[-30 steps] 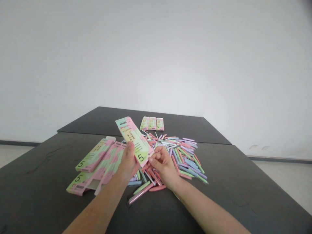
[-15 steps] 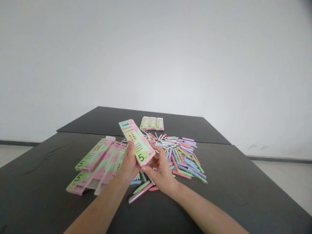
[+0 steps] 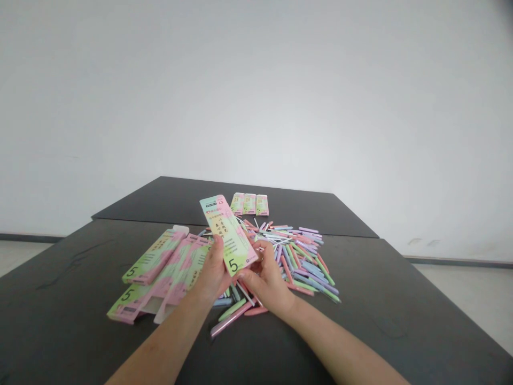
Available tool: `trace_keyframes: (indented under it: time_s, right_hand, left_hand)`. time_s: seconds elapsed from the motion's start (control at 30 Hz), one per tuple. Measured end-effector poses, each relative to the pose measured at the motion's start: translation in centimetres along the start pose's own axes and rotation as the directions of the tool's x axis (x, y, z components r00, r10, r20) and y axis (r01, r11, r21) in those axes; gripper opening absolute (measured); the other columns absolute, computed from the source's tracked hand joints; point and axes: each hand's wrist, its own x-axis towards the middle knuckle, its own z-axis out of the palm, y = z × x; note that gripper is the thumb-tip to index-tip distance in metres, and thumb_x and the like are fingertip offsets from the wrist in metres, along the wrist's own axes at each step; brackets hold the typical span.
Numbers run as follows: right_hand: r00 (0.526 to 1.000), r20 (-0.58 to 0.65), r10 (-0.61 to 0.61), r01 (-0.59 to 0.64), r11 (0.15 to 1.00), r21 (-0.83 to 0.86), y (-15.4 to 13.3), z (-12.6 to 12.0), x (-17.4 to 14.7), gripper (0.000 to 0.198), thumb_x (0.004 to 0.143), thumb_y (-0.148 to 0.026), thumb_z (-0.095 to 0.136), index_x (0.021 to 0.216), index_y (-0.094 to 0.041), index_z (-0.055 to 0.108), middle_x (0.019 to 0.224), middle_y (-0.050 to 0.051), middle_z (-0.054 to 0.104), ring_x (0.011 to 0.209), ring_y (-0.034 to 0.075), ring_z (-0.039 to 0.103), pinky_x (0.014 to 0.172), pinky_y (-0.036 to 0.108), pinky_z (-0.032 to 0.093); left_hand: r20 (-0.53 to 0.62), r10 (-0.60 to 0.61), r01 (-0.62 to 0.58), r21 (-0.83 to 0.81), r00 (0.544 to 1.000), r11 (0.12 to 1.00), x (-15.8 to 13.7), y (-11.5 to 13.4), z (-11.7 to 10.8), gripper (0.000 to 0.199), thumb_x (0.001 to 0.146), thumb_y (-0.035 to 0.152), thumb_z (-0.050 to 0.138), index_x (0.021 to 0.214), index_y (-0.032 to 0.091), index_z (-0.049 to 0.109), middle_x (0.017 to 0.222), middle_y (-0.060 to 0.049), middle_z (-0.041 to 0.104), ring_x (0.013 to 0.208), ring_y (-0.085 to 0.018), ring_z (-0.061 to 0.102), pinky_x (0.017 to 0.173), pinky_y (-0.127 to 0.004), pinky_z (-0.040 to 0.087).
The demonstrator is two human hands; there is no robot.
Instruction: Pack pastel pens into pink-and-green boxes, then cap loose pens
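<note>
A flat pastel pen box [image 3: 229, 232], printed with a large "5", is held tilted above the table. My left hand [image 3: 214, 270] grips its lower left side, thumb on the front face. My right hand [image 3: 268, 280] is closed at the bottom right corner, its fingers at the box's lower end; part of them is hidden behind the box. Beneath and to the right of my hands spreads a heap of pastel pens [image 3: 300, 256] in pink, green, blue and purple. A pink pen [image 3: 230, 321] lies at the heap's near edge.
On the left, several similar boxes [image 3: 156, 254] lie overlapping, some with flaps open. Three boxes [image 3: 249, 204] stand side by side in a row farther back. The dark table [image 3: 401, 321] has a seam between its two sections, and a pale wall [image 3: 256, 96] rises behind.
The held box has turned slightly more upright and shifted a little to the right. Both hands keep their hold on it.
</note>
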Motion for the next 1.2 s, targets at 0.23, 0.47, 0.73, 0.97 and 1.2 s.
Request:
trace_keyframes:
  time_s: [0.23, 0.47, 0.73, 0.97, 1.2]
  right_hand:
    - [0.989, 0.086, 0.116, -0.133, 0.966, 0.221, -0.2, -0.2, 0.8, 0.041, 0.083, -0.038, 0.071, 0.104, -0.027, 0.037, 0.09, -0.002, 0.065, 0.055, 0.008, 0.057, 0.056, 0.024, 0.051]
    - [0.932, 0.035, 0.36, -0.361, 0.921, 0.148, -0.6, -0.9, 1.2, 0.035, 0.085, -0.053, 0.06, 0.094, -0.022, 0.044, 0.055, -0.006, 0.059, 0.042, 0.01, 0.053, 0.038, 0.017, 0.037]
    - [0.853, -0.344, 0.393, -0.39, 0.917, 0.08, -0.1, -5.6, 5.3, 0.027, 0.083, -0.046, 0.056, 0.079, -0.019, 0.052, 0.051, -0.004, 0.056, 0.039, 0.01, 0.048, 0.036, 0.019, 0.034]
    - [0.664, -0.6, 0.446, -0.533, 0.845, 0.039, 2.6, -16.1, 13.5, 0.025, 0.094, -0.035, 0.051, 0.094, -0.012, 0.059, 0.082, 0.004, 0.065, 0.062, 0.012, 0.06, 0.056, 0.026, 0.051]
    - [0.555, -0.634, 0.539, -0.709, 0.705, -0.021, 7.5, -19.6, 16.7, 0.035, 0.093, -0.033, 0.059, 0.123, -0.014, 0.056, 0.122, 0.011, 0.059, 0.103, 0.023, 0.062, 0.086, 0.043, 0.054]
  left_hand:
    - [0.116, -0.114, 0.107, 0.065, 0.987, 0.992, 0.3, 0.3, -1.0, 0.061, 0.083, 0.066, 0.053, 0.111, 0.013, 0.066, 0.092, -0.012, 0.075, 0.05, -0.019, 0.064, 0.034, -0.024, 0.045]
    - [0.074, -0.131, 0.126, 0.064, 0.989, 0.99, 0.8, 0.2, -1.1, 0.049, 0.081, 0.053, 0.066, 0.106, 0.011, 0.067, 0.098, -0.014, 0.075, 0.086, -0.026, 0.071, 0.068, -0.032, 0.058]
    - [-0.204, 0.045, 0.021, 0.31, 0.978, 0.95, 1.6, -0.6, -1.3, 0.044, 0.078, 0.047, 0.071, 0.107, 0.018, 0.058, 0.103, -0.009, 0.07, 0.086, -0.02, 0.069, 0.069, -0.03, 0.054]
    - [-0.343, 0.076, 0.083, 0.426, 0.936, 0.901, 2.0, -0.7, -2.0, 0.041, 0.069, 0.035, 0.074, 0.102, 0.018, 0.057, 0.093, -0.001, 0.061, 0.075, -0.014, 0.064, 0.057, -0.023, 0.048]
    - [-0.325, 0.085, 0.106, 0.526, 0.942, 0.844, 1.8, -0.4, -1.9, 0.028, 0.069, 0.032, 0.07, 0.09, 0.018, 0.059, 0.083, 0.001, 0.055, 0.07, -0.012, 0.057, 0.049, -0.02, 0.043]
